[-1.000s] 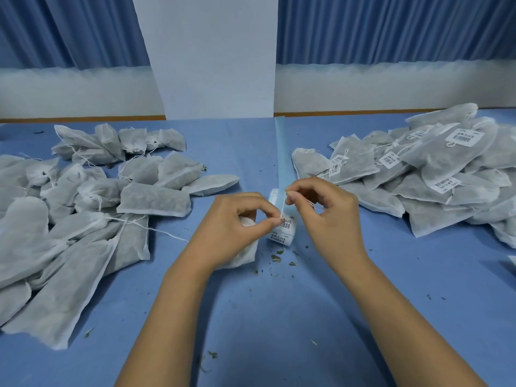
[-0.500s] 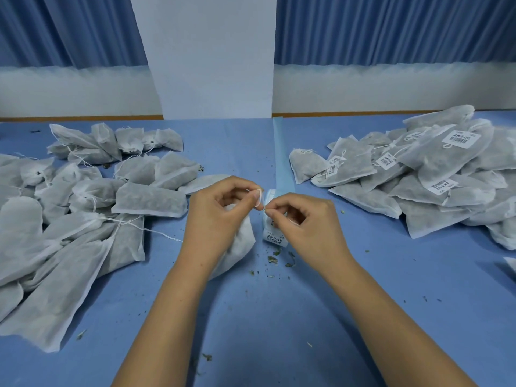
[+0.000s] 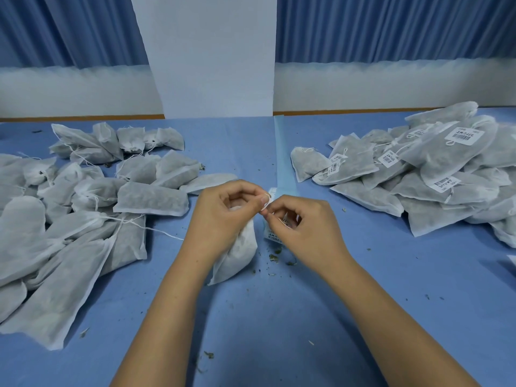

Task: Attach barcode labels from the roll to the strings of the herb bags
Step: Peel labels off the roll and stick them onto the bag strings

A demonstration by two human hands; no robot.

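At the near end of the liner strip (image 3: 282,163), my left hand (image 3: 223,219) pinches the thin white string (image 3: 267,199) between thumb and forefinger. My right hand (image 3: 304,236), fingers curled, pinches the same string just right of it. The herb bag (image 3: 240,255) lies left of the strip's end, under my left palm, and the barcode label (image 3: 275,236) hangs behind my right fingers, against that end. The risks I see are the sticky face folding crooked or catching a fingertip, or a hard tug shaking out crumbs (image 3: 275,257) like those below the strip. The label seems not yet closed round the string, but my knuckles hide the join, and I cannot see the roll itself
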